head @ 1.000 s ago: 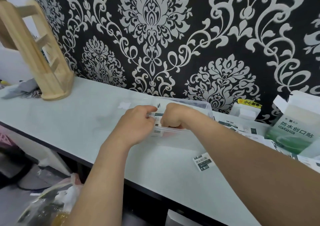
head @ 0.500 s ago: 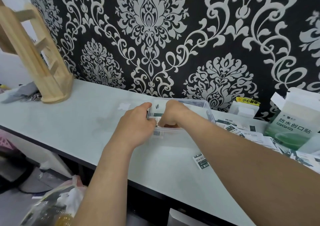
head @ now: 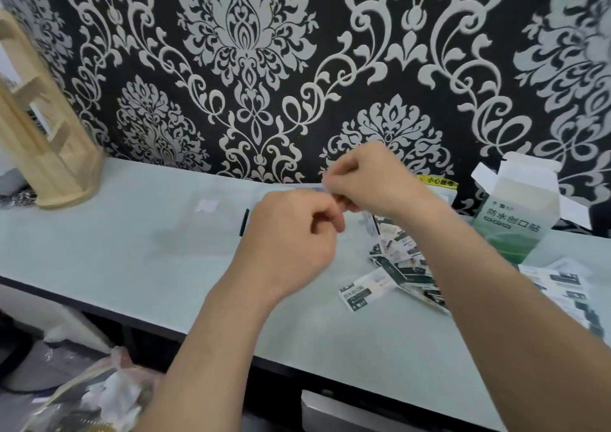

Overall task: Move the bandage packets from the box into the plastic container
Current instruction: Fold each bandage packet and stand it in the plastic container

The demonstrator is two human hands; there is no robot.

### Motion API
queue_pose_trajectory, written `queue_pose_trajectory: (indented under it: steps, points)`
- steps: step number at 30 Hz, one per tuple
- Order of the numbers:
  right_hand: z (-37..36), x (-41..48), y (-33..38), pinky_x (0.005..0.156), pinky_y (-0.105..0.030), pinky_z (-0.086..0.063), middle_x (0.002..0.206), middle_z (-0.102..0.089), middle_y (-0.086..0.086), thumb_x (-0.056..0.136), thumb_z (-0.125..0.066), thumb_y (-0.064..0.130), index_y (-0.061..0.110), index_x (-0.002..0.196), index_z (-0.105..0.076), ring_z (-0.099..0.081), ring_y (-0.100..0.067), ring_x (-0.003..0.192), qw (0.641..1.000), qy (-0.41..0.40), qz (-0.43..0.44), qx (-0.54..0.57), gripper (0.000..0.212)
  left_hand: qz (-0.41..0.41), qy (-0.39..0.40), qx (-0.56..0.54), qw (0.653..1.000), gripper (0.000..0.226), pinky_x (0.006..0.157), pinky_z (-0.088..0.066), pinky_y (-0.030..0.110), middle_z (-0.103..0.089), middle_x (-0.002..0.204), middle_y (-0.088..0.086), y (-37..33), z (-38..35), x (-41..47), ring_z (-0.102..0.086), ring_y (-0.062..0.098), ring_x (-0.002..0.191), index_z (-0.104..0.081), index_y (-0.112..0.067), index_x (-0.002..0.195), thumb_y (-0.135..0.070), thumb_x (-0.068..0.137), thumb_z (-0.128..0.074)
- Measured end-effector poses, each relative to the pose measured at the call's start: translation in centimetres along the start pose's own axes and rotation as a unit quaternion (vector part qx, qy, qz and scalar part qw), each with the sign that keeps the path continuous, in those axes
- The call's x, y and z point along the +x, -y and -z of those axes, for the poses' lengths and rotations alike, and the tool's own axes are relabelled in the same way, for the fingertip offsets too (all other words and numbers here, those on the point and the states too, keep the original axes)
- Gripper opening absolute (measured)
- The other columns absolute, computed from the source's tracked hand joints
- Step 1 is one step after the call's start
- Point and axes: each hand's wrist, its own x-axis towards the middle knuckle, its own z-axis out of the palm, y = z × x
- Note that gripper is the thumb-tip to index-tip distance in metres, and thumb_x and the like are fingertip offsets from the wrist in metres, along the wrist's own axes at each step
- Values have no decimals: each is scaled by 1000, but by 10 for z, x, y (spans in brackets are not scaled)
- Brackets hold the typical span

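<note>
The clear plastic container [head: 309, 186] is hard to make out; a thin stretch of its rim shows just left of my right hand [head: 370, 180], which pinches it above the counter. My left hand [head: 291, 243] is just below and to the left, fingers curled, thumb and forefinger pinched at the container's near side. A pile of dark-green-and-white bandage packets [head: 401, 261] lies on the counter under my right wrist, and one packet [head: 360, 291] lies apart in front. The green-and-white bandage box [head: 515, 213] stands at the right with its flaps open.
More packets [head: 562, 282] are scattered at the right beyond my forearm. A wooden rack [head: 43, 153] stands at the far left of the pale counter [head: 132, 249]. The patterned wall rises behind. A plastic bag [head: 99, 395] sits below the counter's front edge.
Both hands have lifted from the container's near wall and moved right. The container no longer sits flat, and a pile of packets now lies on the counter beneath my right wrist.
</note>
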Motion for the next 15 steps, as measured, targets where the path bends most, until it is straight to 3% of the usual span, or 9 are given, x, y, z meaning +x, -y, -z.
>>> queue_pose_trajectory:
  steps: [2,4,6,9,11,13,15]
  points:
    - [25,-25,-15,53,-27,-50,62,-70,-4,84,-59,10,12,69,-72,-62,-14,54,998,-66,4,-2,21,-35,113,44,992,30,57,-41,21,-59,58,-13,-24,-23,-6,-49,5,54,-73,-23,77,-14,72,-45]
    - [37,-41,-36,59,-28,-51,64,-68,1,86,-60,13,16,71,-71,-63,-16,61,993,-104,-20,-47,18,-54,192,119,973,26,69,-49,29,-69,85,0,-41,-49,-14,-61,20,76,-70,-21,90,-13,78,-48]
    - [44,-51,-59,65,-24,-46,74,-65,7,86,-64,19,20,87,-71,-60,-13,71,988,-86,-59,-110,7,-70,239,197,948,13,69,-43,31,-64,102,10,-53,-72,-21,-60,34,92,-55,-15,92,-9,82,-49]
    - [52,-62,-89,83,-26,-42,116,-62,0,85,-68,32,25,125,-58,-57,-19,103,966,24,-127,-222,42,-72,252,258,930,41,65,-34,36,-53,119,12,-57,-102,-27,-59,38,97,-44,-10,125,-8,85,-52]
    - [58,-69,-101,91,-28,-40,134,-53,-1,84,-69,35,27,135,-48,-52,-19,112,962,75,-140,-224,55,-47,247,284,925,58,64,-35,37,-45,129,14,-51,-115,-26,-59,40,100,-29,-10,140,-11,87,-52]
    - [66,-75,-112,97,-29,-39,140,-48,-2,83,-71,34,27,138,-44,-50,-20,117,962,102,-145,-208,62,-38,234,298,925,59,64,-34,36,-42,132,12,-50,-125,-22,-59,39,102,-25,-12,142,-16,89,-52]
    - [71,-77,-117,100,-30,-39,141,-47,-1,82,-72,31,27,139,-43,-48,-21,122,958,118,-148,-215,64,-60,216,302,927,48,61,-34,35,-46,128,6,-51,-129,-19,-60,34,101,-35,-15,134,-17,90,-52]
